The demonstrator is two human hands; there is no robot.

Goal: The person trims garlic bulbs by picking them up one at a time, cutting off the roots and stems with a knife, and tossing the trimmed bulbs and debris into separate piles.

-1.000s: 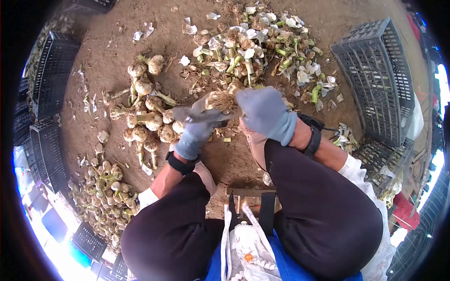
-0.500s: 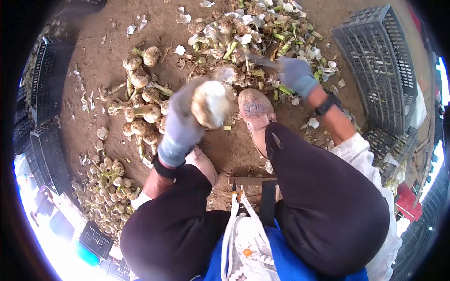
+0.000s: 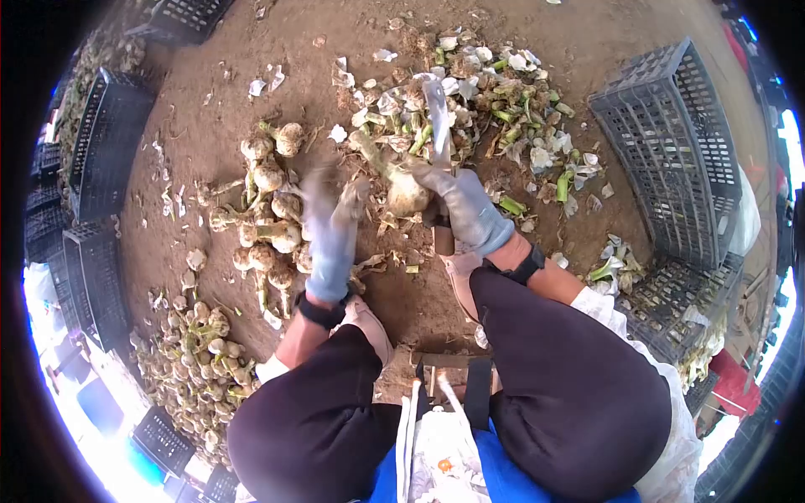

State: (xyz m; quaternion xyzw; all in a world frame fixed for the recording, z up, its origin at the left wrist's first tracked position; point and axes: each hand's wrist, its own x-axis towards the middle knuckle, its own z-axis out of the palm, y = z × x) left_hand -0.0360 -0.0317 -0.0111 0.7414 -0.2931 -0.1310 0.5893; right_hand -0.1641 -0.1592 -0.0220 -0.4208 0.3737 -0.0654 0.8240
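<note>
My right hand (image 3: 476,214), in a grey-blue glove, is closed around a knife (image 3: 438,121) whose blade points away from me. A garlic bulb (image 3: 407,196) with a thick stem sits at this hand's thumb and fingertips, its stem slanting up to the left. To the left, my gloved left hand (image 3: 329,239) is smeared by motion, a short gap from the bulb. Beside it on the ground lies a pile of garlic bulbs (image 3: 267,178) with stems. Cut stems and papery skins (image 3: 511,109) form a heap beyond the knife.
A black crate (image 3: 667,142) stands on its side at the right, with another crate (image 3: 671,298) below it. More black crates (image 3: 109,155) line the left. Many small garlic bulbs (image 3: 193,360) cover the ground at lower left. My shoe (image 3: 367,327) is near my left hand.
My right hand with the knife has come in left and down towards the middle, and the blade has swung upright. My left hand has dropped slightly; the bulb it held no longer shows in it.
</note>
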